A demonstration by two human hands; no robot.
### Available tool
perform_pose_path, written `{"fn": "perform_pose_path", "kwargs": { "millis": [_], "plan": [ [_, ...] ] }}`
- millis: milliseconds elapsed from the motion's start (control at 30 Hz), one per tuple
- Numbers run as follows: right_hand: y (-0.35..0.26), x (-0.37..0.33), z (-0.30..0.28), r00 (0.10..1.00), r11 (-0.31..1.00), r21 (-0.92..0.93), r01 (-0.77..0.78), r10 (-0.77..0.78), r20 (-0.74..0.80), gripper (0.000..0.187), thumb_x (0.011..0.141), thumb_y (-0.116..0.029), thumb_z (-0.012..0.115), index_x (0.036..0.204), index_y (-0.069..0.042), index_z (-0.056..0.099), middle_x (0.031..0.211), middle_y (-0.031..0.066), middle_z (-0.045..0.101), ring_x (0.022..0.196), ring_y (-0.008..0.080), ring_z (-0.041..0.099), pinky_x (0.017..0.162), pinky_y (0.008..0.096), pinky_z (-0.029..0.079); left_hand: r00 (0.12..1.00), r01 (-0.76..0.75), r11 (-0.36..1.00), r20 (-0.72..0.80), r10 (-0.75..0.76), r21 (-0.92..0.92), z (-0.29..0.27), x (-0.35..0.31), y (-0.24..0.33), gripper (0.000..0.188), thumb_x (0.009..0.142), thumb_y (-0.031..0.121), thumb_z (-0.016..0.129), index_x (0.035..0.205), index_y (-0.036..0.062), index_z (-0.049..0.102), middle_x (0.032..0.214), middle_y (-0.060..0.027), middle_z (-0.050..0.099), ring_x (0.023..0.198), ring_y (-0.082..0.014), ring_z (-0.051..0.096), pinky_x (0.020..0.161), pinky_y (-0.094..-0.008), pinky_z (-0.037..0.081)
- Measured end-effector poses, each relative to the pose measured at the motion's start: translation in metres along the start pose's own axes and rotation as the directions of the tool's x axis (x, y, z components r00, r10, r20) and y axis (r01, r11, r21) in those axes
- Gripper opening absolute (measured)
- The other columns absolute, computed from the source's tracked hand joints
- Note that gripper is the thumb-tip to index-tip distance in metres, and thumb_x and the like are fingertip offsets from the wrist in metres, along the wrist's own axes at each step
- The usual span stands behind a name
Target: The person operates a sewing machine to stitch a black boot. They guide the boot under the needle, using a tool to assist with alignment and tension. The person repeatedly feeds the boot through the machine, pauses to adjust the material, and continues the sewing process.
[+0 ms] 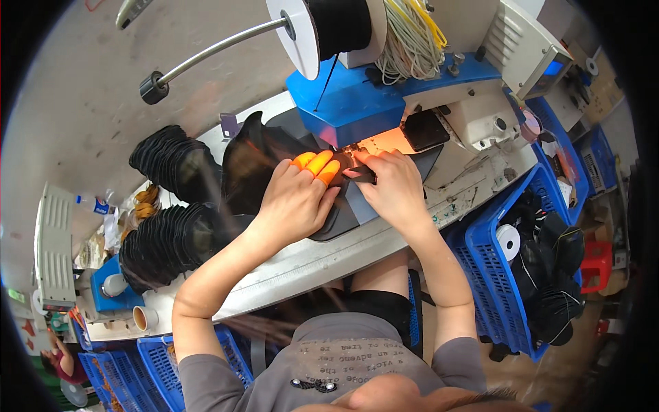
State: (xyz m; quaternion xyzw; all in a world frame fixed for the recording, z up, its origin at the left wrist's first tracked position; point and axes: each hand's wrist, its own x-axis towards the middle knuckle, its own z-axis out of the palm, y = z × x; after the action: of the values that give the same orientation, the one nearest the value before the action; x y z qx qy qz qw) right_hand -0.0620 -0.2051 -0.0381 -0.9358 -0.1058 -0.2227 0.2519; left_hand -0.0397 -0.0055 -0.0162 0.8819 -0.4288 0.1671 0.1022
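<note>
Under the blue head (350, 113) of a machine, both my hands work close together in an orange-lit spot. My left hand (295, 196) wears orange finger covers on several fingertips. Its fingers are bent and press on a black sheet piece (254, 172), whose pointed part stands up to the left. Just right of it, my right hand (391, 185) is closed, pinching a small dark strip (362, 174) between thumb and fingers. The fingertips partly hide where the two pieces meet. A black cord runs down from a large spool (340, 31) into the machine head.
Stacks of black curved pieces (175, 161) stand on the left of the white worktable (274, 281). A phone (425, 130) lies right of the machine head. A paper cup (145, 318) sits near the table's edge. Blue crates (491, 275) with black goods stand at right.
</note>
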Motion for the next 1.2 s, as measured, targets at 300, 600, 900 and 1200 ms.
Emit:
{"fn": "perform_pose_path", "kwargs": {
  "millis": [300, 600, 900, 1200],
  "plan": [
    [-0.003, 0.006, 0.001, 0.999, 0.999, -0.014, -0.042, 0.042, -0.019, 0.028, 0.079, -0.028, 0.073, 0.098, -0.008, 0.074, 0.079, 0.0110, 0.070, 0.077, 0.0304, 0.064, 0.072, 0.0399, 0.050, 0.998, -0.053, 0.998, 0.026, 0.054, -0.031, -0.003, 0.011, -0.015, 0.035, 0.089, 0.025, 0.061, 0.117, 0.0038, 0.064, 0.112, -0.0158, 0.064, 0.103, -0.0290, 0.057, 0.094, -0.0403, 0.038],
    [0.000, 0.006, 0.000, 1.000, 0.994, 0.110, -0.009, 0.011, -0.019, 0.027, 0.074, -0.019, 0.072, 0.099, -0.008, 0.072, 0.079, 0.0130, 0.068, 0.078, 0.0311, 0.062, 0.074, 0.0418, 0.048, 0.996, -0.068, 0.997, 0.060, 0.070, -0.038, -0.003, 0.013, -0.030, 0.037, 0.091, 0.028, 0.058, 0.121, 0.0064, 0.064, 0.109, -0.0138, 0.063, 0.104, -0.0300, 0.056, 0.099, -0.0425, 0.035],
    [0.003, 0.003, -0.002, 0.999, 0.988, 0.153, -0.001, 0.007, -0.040, 0.024, 0.072, -0.011, 0.067, 0.095, -0.006, 0.072, 0.077, 0.0112, 0.067, 0.078, 0.0305, 0.062, 0.072, 0.0418, 0.048, 0.987, -0.025, 0.996, 0.157, 0.038, -0.086, -0.011, 0.014, -0.036, 0.032, 0.090, 0.022, 0.060, 0.118, 0.0062, 0.065, 0.099, -0.0138, 0.063, 0.093, -0.0295, 0.058, 0.093, -0.0417, 0.041],
    [0.028, -0.009, -0.012, 0.973, 0.979, 0.165, 0.116, -0.079, -0.218, 0.013, 0.075, -0.011, 0.070, 0.087, -0.007, 0.073, 0.075, 0.0074, 0.068, 0.073, 0.0261, 0.064, 0.069, 0.0368, 0.046, 0.932, -0.208, 0.967, 0.332, 0.148, 0.151, -0.028, 0.023, -0.037, 0.029, 0.088, 0.021, 0.061, 0.115, 0.0129, 0.069, 0.084, -0.0076, 0.061, 0.076, -0.0234, 0.058, 0.088, -0.0373, 0.044]
  ]
}}
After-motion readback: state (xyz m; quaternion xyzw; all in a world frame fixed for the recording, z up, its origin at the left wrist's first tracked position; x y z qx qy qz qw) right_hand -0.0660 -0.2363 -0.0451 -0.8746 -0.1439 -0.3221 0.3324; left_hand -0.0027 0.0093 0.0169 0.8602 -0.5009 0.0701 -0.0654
